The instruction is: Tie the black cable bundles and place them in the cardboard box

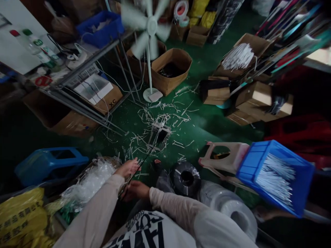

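Note:
My left hand (pixel 128 168) reaches forward over the green floor, its fingers pinched on a thin dark strand (pixel 146 156) that runs up to a small wire-frame stand (pixel 159 132). Just below it, my right hand (pixel 136 190) is curled closed around something dark and narrow that I cannot make out. White strip offcuts (pixel 165 113) lie scattered around the stand. A black coil (pixel 186 178) sits right of my hands, and a toe of a foot (pixel 157 161) shows beside it.
A blue crate of white strips (pixel 278 175) rests on a beige stool (pixel 222 156) at the right. A standing fan (pixel 150 26) spins ahead beside cardboard boxes (pixel 170 69). A metal rack (pixel 85 65) stands at the left, with a blue stool (pixel 51 162) and clear plastic bags (pixel 90 182) below it.

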`<control>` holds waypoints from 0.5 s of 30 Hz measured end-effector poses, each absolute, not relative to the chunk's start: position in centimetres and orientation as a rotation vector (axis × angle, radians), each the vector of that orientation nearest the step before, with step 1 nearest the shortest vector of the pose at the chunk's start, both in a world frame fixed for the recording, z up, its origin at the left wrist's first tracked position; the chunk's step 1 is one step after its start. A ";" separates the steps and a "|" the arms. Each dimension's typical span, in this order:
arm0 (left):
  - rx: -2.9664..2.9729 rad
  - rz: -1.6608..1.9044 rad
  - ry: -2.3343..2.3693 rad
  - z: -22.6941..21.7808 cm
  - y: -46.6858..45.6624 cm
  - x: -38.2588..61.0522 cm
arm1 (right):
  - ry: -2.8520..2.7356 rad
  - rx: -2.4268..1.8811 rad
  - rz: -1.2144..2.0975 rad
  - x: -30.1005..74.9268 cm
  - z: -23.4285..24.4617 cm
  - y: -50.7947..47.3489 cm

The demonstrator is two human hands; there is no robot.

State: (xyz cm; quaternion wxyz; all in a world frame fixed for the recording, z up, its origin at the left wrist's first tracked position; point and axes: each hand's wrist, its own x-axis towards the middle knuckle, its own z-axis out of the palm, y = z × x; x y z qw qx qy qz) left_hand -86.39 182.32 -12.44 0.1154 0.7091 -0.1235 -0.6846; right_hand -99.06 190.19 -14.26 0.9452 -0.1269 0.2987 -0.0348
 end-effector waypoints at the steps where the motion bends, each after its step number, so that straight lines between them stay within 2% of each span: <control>1: 2.086 -1.979 -0.394 -13.6 180.9 -87.7 | 0.476 -0.315 0.060 -99.2 -14.3 191.4; 3: 2.101 -1.937 -0.479 -15.0 180.2 -89.2 | 0.291 -0.353 0.254 -99.7 -14.7 192.4; 5: 2.109 -1.906 -0.564 -15.2 182.1 -89.3 | 0.356 -0.242 0.240 -100.6 -15.6 191.5; 9: 2.068 -1.874 -0.648 -12.1 188.8 -87.6 | 0.774 -0.007 -0.140 -101.8 -18.9 185.1; 15: 1.898 -1.945 -0.797 -6.7 195.0 -87.7 | 1.136 0.006 -0.573 -100.4 -23.8 175.2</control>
